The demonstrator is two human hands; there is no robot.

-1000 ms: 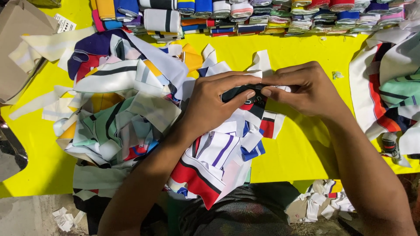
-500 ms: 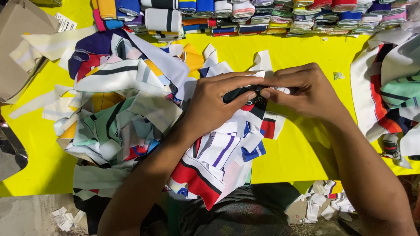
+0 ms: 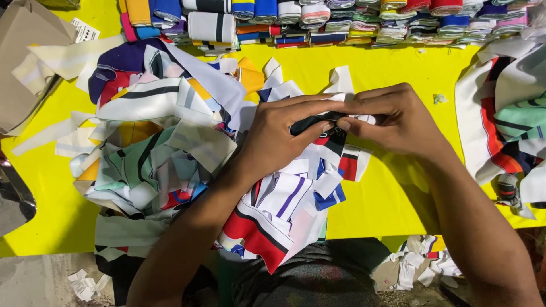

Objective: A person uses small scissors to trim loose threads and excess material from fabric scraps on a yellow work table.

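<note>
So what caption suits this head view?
Both hands, left hand and right hand, pinch a dark fabric strip above colourful scraps on a yellow table.

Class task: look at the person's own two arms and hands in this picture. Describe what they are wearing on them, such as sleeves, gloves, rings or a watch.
Both forearms are bare up to the edge of the picture: no sleeves show. The left hand and the right hand wear no gloves. No ring, watch or bracelet can be seen on the fingers or wrists. The fingernails are short and plain.
</note>
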